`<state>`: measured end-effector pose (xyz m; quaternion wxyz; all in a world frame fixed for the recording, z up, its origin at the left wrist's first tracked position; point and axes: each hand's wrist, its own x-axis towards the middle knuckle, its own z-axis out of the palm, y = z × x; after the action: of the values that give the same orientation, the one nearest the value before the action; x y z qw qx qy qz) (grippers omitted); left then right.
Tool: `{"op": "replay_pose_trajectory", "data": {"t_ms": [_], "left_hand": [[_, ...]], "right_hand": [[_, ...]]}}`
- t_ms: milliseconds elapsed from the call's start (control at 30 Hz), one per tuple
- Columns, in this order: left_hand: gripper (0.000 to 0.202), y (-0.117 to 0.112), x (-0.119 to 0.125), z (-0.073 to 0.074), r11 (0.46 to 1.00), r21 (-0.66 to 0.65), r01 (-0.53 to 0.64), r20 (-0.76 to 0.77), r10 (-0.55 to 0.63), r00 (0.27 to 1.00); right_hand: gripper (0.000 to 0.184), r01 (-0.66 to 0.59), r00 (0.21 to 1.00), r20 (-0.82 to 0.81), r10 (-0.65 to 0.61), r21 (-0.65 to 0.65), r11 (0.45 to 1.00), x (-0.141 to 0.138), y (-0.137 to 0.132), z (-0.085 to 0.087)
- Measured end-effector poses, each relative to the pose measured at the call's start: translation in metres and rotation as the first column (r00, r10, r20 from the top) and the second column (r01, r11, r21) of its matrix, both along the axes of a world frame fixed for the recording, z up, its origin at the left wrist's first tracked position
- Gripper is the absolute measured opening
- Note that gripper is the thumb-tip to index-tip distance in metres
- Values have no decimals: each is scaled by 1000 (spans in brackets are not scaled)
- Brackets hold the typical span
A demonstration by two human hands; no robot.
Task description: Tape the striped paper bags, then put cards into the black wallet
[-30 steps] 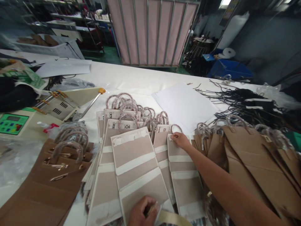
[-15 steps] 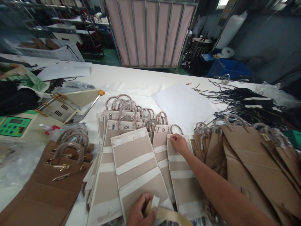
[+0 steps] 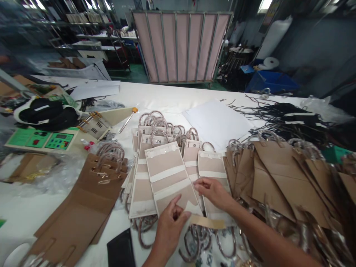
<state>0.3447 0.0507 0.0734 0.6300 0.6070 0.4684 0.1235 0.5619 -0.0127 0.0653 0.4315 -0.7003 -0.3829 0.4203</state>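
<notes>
Near the bottom centre, my left hand (image 3: 171,224) has its index finger stretched forward and the other fingers curled. At its thumb is the end of a tan strip (image 3: 210,222), which runs off to the right with a pale piece near that end. My right hand (image 3: 213,191) has thumb and fingers pinched above the right-hand panels; anything between the fingertips is too small to make out. Under my hands lie a beige bag panel with white bands (image 3: 168,163) and a narrower beige panel (image 3: 213,165). Stacked beige bag panels (image 3: 143,189) with wrapped handles lie to the left.
Brown bag panels (image 3: 80,200) lie at left, and more brown panels (image 3: 289,174) at right. A green-panelled machine (image 3: 58,140) stands at the left. White sheets (image 3: 219,122) and black cords (image 3: 289,115) lie behind. A black flat item (image 3: 121,249) is at the front.
My right hand has moved down and towards me from the top of the right-hand panel. My left index finger has stretched out. The view has tilted up and shifted left.
</notes>
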Motion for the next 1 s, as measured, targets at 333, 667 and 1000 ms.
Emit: {"op": "replay_pose_trajectory", "data": {"t_ms": [333, 667, 1000], "left_hand": [[27, -25, -17, 31, 910, 332, 247, -100, -226, 969], [26, -22, -13, 27, 644, 622, 446, -264, -363, 894], [40, -8, 1, -45, 910, 367, 191, -77, -174, 982]], "right_hand": [[23, -246, 952, 187, 244, -8, 969, -46, -40, 59], [7, -381, 763, 517, 389, -128, 916, -46, -40, 63], [27, 237, 971, -29, -237, 16, 971, 107, 48, -17]]}}
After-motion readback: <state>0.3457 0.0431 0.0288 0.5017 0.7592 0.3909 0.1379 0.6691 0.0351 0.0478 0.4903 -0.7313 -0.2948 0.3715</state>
